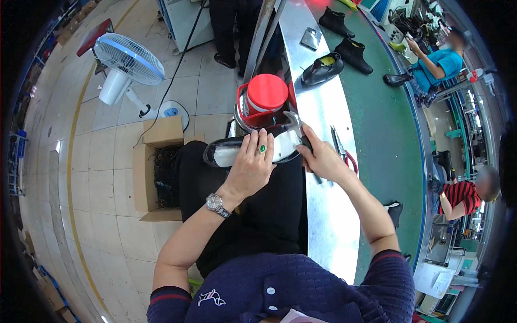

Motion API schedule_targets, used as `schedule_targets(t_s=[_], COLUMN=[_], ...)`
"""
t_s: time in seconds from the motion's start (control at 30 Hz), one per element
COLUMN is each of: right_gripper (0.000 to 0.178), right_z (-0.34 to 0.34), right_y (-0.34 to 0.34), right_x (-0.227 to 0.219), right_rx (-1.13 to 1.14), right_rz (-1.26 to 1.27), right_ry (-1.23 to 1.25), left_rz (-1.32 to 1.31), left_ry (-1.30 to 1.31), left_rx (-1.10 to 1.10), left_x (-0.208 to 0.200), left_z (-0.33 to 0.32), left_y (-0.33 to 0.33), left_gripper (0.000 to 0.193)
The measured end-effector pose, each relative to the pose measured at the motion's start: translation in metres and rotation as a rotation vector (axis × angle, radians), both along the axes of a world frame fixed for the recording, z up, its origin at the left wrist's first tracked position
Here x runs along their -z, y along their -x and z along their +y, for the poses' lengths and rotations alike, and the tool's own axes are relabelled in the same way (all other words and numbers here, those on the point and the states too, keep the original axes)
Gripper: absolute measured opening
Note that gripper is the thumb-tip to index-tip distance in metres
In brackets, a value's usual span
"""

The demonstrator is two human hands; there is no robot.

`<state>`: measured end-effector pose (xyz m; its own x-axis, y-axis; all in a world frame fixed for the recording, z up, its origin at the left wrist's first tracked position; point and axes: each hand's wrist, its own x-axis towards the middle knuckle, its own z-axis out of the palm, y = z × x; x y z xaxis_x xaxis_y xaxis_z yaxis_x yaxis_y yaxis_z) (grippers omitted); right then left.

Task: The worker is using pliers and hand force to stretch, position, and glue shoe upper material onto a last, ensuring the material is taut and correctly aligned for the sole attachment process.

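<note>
Across my lap lies a black shoe (pixel 219 156), its pale, whitish underside turned up. My left hand (pixel 252 164) is laid over the middle of it, fingers together and pressing it down. In my right hand (pixel 327 160) is a hammer (pixel 293 123) with a silver metal head, gripped by its dark handle. The hammer head is close to the shoe's right end; whether it touches cannot be made out. Just right of my right hand, a cutting tool with red handles (pixel 351 160) rests on the metal bench (pixel 336 231).
Beyond the shoe stands a red-lidded container (pixel 266 92). An open cardboard box (pixel 142 180) of black scraps is left of my legs, with a fan (pixel 129 59) farther off. A black shoe (pixel 322 69) sits on the bench; others line the green belt (pixel 385 145). Two people work across it.
</note>
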<state>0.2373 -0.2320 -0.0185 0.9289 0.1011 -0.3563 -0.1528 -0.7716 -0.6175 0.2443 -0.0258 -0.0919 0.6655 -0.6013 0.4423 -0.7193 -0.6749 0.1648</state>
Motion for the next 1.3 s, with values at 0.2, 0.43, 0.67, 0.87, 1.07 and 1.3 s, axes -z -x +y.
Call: schedule_targets(t_s=[0.2,0.43,0.67,0.87,1.07,1.3], right_gripper=[0.054,0.052,0.053,0.056,0.057,0.058], right_z=[-0.007,-0.003,0.014,0.018,0.013,0.029], right_y=[-0.004,-0.004,-0.010,-0.019,-0.019,-0.022], right_x=[0.003,0.001,-0.013,-0.023,0.002,0.004], right_rx=[0.115,0.247,0.104,-0.131,-0.218,-0.171], right_rz=[-0.231,-0.319,-0.220,-0.170,-0.196,-0.268], right_ry=[-0.085,-0.232,-0.264,0.105,0.232,0.187], left_rz=[0.005,0.005,0.014,-0.005,-0.032,-0.028], left_ry=[0.022,0.038,0.059,0.097,0.071,0.060], left_rx=[-0.010,-0.060,-0.100,-0.105,-0.120,-0.136], left_x=[-0.001,0.002,0.003,0.005,0.008,0.012], left_z=[-0.003,-0.007,-0.008,-0.010,-0.014,-0.017], left_y=[-0.002,-0.002,-0.003,-0.005,-0.009,-0.009], left_gripper=[0.070,0.070,0.068,0.064,0.059,0.054])
